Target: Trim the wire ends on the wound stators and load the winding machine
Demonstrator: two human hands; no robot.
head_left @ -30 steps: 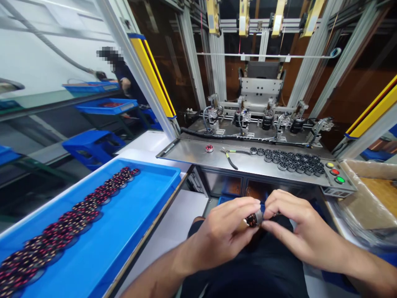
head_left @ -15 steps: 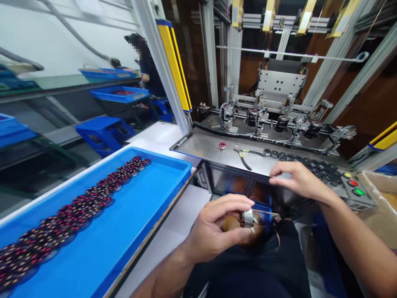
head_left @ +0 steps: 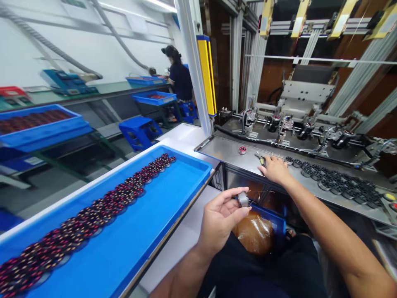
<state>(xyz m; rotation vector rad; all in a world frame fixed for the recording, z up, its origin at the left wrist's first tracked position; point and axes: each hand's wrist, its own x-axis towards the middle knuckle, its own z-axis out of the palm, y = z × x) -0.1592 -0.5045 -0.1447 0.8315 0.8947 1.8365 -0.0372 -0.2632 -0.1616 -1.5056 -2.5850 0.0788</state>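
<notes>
A small silver ring-shaped part (head_left: 243, 199), with thin wires trailing from it, is pinched between the thumb and fingers of my left hand (head_left: 217, 217). My right hand (head_left: 275, 169) rests over the pliers (head_left: 260, 159) on the metal shelf (head_left: 214, 148); its palm hides most of them, and how firmly it grips is hard to see. One red-and-silver part (head_left: 242, 150) sits on the shelf left of the pliers. Many dark ring parts (head_left: 341, 182) lie in rows to the right of my right hand.
A blue tray (head_left: 124, 244) on the left holds a long band of red and black parts (head_left: 102, 207). Behind the shelf stands a machine (head_left: 307, 93) with several fixtures. A brown bag (head_left: 256, 234) is below my left hand. A person (head_left: 180, 78) sits farther back.
My right hand has moved from above the shelf's front edge onto the pliers. My left hand still holds the silver part, now turned somewhat. The view has shifted left.
</notes>
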